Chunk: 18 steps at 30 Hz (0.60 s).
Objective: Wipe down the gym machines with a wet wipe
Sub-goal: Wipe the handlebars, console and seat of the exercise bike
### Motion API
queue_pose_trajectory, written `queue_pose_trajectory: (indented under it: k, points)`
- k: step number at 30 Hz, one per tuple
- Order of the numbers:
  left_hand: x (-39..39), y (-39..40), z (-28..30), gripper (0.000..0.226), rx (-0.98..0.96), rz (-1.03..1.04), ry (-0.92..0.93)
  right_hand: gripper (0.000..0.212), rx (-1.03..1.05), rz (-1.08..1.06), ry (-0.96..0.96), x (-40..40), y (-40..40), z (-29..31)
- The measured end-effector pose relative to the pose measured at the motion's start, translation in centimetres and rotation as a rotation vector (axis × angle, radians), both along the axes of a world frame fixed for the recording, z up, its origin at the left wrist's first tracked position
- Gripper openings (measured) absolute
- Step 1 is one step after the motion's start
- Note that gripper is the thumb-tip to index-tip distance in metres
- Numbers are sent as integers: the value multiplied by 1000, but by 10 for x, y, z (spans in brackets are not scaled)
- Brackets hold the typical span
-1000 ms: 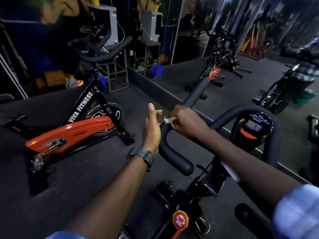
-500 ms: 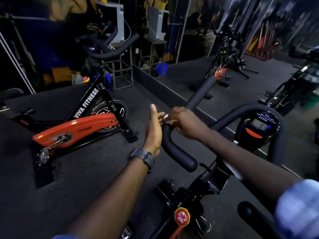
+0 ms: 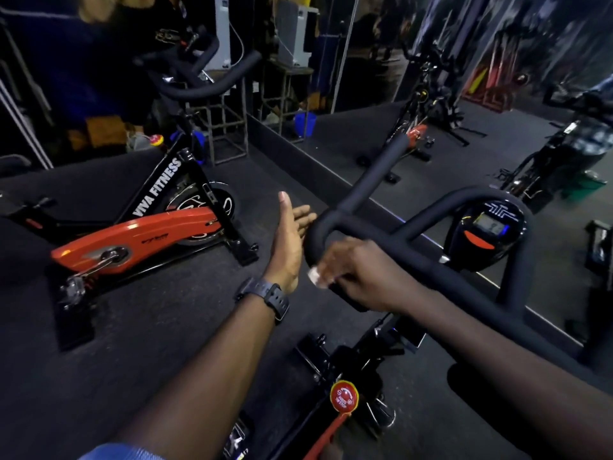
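While left hand [image 3: 289, 242] spreads, right hand [image 3: 356, 277] grips wipe [image 3: 315, 276].

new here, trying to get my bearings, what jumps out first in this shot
The right hand grips the near end of the black handlebar with a white wet wipe bunched under its fingers, while the left hand is held open just beside it. To the left on the dark floor stands an orange and black spin bike lettered VIVA FITNESS.

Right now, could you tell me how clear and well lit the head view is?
Head view: dim overall; the right hand and the wet wipe are motion-smeared; the left hand is sharper; straight lines bow toward the edges; the mirror reflections are streaky.
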State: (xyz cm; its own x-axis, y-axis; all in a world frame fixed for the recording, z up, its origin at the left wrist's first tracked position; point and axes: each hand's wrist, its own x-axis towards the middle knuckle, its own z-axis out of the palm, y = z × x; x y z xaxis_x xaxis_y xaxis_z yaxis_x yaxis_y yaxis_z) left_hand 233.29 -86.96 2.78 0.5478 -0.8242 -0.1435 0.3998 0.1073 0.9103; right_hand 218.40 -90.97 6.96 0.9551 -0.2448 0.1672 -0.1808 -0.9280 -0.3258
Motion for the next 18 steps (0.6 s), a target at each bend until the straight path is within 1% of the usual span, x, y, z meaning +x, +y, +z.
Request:
queue_pose_trajectory:
  k: [1, 2, 4, 6, 7, 8, 9, 10, 12, 14, 16, 18]
  points:
    - [0, 2, -1, 70, -4, -3, -29, 31, 37, 25, 26, -15, 8, 6]
    - [-1, 3, -3, 70, -10, 4, -50, 32, 61, -5, 38, -22, 9, 12]
    - [-5, 2, -3, 72, -15, 19, -68, 32, 27, -197, -14, -16, -11, 9]
    - [-11, -2, 0, 78, -3, 37, -94, 27, -77, -424, -48, 15, -35, 0]
    - [-14, -3, 1, 83, 1, 39, -110, 26, -75, -511, -48, 27, -42, -3]
    - [-16, -3, 3, 88, 4, 41, -121, 26, -30, -555, -46, 36, -43, -5]
    - [-16, -3, 4, 90, 7, 42, -123, 27, 9, -538, -38, 38, -37, -6]
    - [-16, -3, 3, 89, 7, 41, -116, 27, 31, -471, -22, 32, -27, -7]
    - [-13, 0, -1, 84, -6, 30, -100, 30, -49, -317, 10, 2, 3, -7]
    - [-9, 4, -4, 82, -31, 9, -113, 34, -88, -254, -26, -39, 24, -5]
    - [-9, 7, -4, 82, -51, -9, -151, 36, -48, -261, -138, -70, 33, -4]
    - [-12, 7, -3, 76, -60, -22, -166, 36, -34, -324, -205, -69, 34, -12]
